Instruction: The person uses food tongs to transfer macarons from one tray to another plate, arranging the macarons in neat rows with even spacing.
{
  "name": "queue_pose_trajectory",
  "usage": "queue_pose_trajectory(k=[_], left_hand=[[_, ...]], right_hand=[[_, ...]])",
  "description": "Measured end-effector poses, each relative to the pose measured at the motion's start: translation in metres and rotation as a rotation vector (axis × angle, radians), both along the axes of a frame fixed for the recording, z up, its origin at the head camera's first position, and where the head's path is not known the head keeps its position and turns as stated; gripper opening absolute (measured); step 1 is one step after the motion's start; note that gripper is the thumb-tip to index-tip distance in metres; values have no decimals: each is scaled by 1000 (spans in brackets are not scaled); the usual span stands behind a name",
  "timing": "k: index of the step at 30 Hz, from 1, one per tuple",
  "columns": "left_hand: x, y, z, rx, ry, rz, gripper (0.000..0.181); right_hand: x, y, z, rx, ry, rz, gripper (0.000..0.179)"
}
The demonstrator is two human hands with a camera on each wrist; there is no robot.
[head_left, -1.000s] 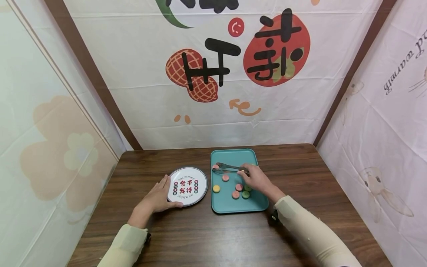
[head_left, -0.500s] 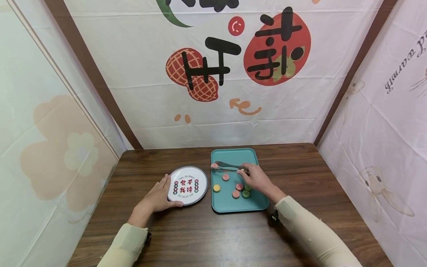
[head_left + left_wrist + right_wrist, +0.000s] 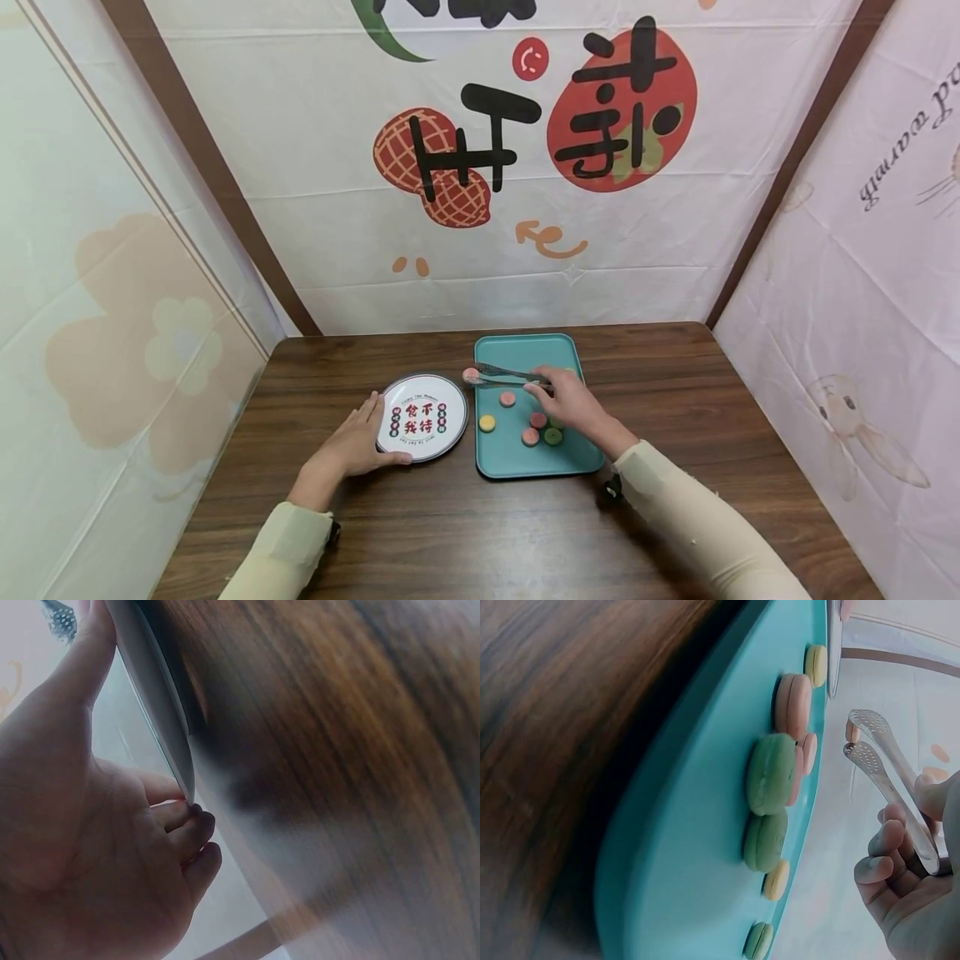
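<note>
My right hand (image 3: 572,403) grips metal tongs (image 3: 510,371) over the tray's far half. A pink macaron (image 3: 852,733) is pinched between the perforated tips of the tongs, raised off the tray and at its left edge in the head view. Several macarons lie on the teal tray (image 3: 502,463): pink, green and a yellow macaron (image 3: 487,423). My left hand (image 3: 352,442) rests against the left rim of a round white plate (image 3: 442,390) with red lettering, its fingers along the side and thumb on the near edge. Nothing lies on the plate.
The plate sits just left of the tray on a brown wooden table (image 3: 480,533). A printed cloth wall (image 3: 480,292) rises behind the table's far edge, with further cloth walls on both sides.
The tongs have lifted the pink macaron from the tray's left part and carried it slightly left, to the tray's edge. My left hand and the plate have stayed in place.
</note>
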State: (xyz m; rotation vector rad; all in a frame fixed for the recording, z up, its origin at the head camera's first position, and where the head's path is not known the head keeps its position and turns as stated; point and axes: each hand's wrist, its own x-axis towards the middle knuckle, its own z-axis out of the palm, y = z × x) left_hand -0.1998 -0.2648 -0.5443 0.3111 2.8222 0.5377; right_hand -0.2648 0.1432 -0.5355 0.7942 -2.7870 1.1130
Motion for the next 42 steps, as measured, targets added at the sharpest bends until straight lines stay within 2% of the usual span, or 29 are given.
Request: queue_pose_trajectory(k=[10, 17, 26, 31, 35, 42], left_hand=[[-2, -1, -2, -1, -23, 15, 141], [-4, 1, 0, -3, -24, 12, 140], [-9, 1, -3, -26, -2, -5, 138], [-8, 0, -4, -29, -4, -6, 138], [-6, 0, -3, -31, -5, -8, 138], [-3, 0, 0, -24, -11, -3, 138]], right_hand=[[2, -11, 1, 7, -21, 13, 45], [-2, -22, 4, -38, -35, 54, 35], [-4, -34, 3, -3, -44, 82, 36], [-1, -40, 3, -8, -47, 108, 35], [1, -45, 3, -1, -51, 132, 41], [3, -54, 1, 24, -37, 149, 39]])
